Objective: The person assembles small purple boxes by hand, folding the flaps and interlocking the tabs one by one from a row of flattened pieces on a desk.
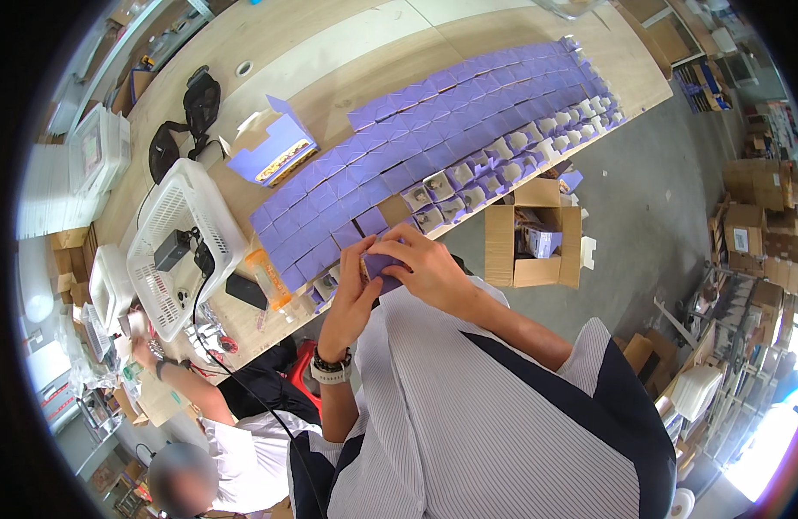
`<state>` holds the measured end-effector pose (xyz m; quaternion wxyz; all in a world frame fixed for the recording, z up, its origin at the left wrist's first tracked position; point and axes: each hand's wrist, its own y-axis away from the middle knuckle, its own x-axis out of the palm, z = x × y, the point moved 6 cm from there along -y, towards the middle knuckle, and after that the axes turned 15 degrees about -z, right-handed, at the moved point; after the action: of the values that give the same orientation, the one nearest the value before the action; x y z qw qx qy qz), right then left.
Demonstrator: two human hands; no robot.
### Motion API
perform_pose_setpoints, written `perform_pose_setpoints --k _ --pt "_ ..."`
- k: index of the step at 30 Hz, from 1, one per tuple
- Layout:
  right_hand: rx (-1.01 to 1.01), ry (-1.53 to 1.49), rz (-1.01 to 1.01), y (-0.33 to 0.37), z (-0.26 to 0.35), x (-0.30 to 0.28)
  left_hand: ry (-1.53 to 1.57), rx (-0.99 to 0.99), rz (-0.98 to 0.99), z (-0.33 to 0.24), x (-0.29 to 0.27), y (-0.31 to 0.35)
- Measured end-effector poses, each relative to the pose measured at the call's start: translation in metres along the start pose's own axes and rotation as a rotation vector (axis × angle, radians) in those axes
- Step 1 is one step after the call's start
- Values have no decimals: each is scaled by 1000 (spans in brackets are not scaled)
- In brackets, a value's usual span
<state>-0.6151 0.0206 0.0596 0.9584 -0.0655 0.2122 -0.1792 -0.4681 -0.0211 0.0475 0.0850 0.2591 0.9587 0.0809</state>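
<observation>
Close to my body, at the table's front edge, both my hands hold a small purple box (381, 265). My left hand (351, 294) grips its left side, thumb and fingers pressed to the cardboard. The fingers of my right hand (427, 262) bend over its top and right side. Part of the box is hidden under my fingers. Just beyond them, long rows of closed purple boxes (399, 143) stand packed side by side. Along the front edge is a strip of open boxes (470, 197) with pale inserts inside.
A larger purple display carton (278, 145) stands behind the rows. Left are a white plastic basket (229, 221) with dark devices and a cable, and an orange-capped clear container (269, 277). An open cardboard box (500, 259) sits below on the right. A co-worker (235, 458) works at left.
</observation>
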Motion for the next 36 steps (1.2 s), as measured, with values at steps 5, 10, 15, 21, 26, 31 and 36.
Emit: perform_pose_setpoints --k 5,10,15,21,26,31,36 --pt "-35 92 -19 3 0 1 4 -6 5 8 0 -2" --pt "22 109 -17 5 -6 1 11 -5 32 15 3 -3" --pt "-2 40 10 4 -4 4 11 -25 35 23 -4 -3" --pt "-15 -6 89 -3 -13 8 256 -339 -34 39 -13 5" --pt "-48 17 192 -4 11 10 153 -203 -91 42 -26 0" --pt "89 23 332 -6 10 29 165 -178 -106 44 -42 1" --pt "-127 171 323 -1 4 55 272 -114 -153 67 -61 -1"
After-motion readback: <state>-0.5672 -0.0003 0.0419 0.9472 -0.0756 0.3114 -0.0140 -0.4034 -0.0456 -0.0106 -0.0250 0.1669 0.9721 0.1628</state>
